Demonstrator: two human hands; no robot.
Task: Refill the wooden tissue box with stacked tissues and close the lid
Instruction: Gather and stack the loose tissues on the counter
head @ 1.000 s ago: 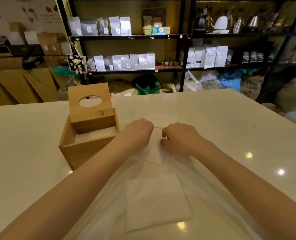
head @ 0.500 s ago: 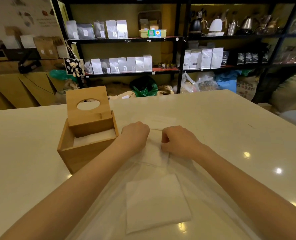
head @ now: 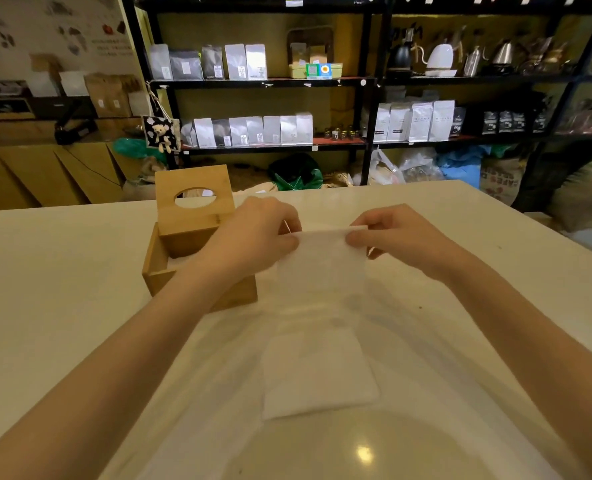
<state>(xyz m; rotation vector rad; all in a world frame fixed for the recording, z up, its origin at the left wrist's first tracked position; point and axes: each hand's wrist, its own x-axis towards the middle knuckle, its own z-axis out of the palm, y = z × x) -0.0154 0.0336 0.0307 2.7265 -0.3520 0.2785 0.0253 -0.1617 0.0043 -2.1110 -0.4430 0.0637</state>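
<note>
**Tissue lifted clear of the counter**

Both hands had risen since half a second earlier, when they were pressed low on the counter (head: 80, 289). Left hand (head: 253, 237) and right hand (head: 402, 240) now held a single tissue (head: 322, 261) by its top edge, one hand at each corner, fingers (head: 355, 239) pinched shut on it. Sheet hung slack below the fingers, well above the counter.

Wooden tissue box (head: 197, 271) sat just left of the left hand, partly hidden behind that wrist. Its lid (head: 194, 199) stood propped up at the far side, oval slot visible; white tissue showed inside. Stacked tissues (head: 319, 375) lay flat, near of the fingers, on a clear plastic wrapper (head: 461, 393).

Judgement: a sheet was picked and ready for carrying left into the box. Refill only partly done; lid not yet closed.
</note>
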